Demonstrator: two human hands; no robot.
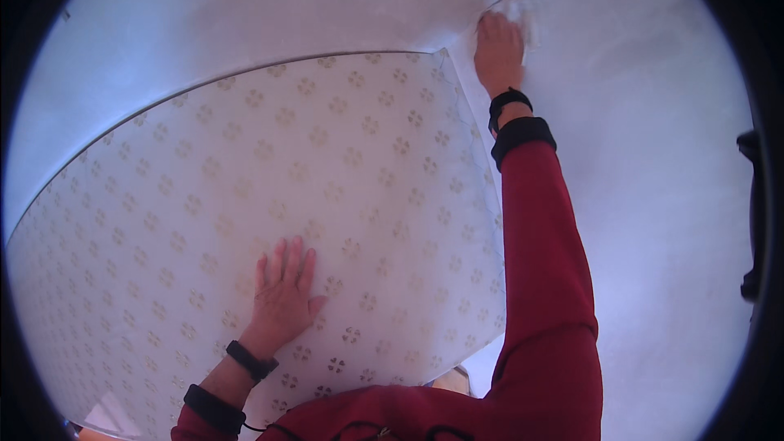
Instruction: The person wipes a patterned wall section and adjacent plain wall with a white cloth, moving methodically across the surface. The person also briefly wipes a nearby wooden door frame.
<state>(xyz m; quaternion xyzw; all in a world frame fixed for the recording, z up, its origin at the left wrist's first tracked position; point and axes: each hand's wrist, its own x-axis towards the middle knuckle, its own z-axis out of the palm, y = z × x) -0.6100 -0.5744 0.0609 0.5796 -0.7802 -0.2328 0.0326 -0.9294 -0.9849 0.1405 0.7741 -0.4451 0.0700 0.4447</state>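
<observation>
My left hand lies flat, fingers apart, on a broad white surface printed with gold four-petal clover motifs. It holds nothing. At the far right my right arm is stretched out, and my right hand presses a white cloth or wipe against the pale wall, close to where two walls meet. The cloth is partly hidden under the fingers, and its edges are blurred.
A thin dark edge bounds the patterned surface along the back wall. Its right side runs beside the right wall. A black handle-like object stands at the far right rim. A wooden-coloured piece shows beyond the near edge.
</observation>
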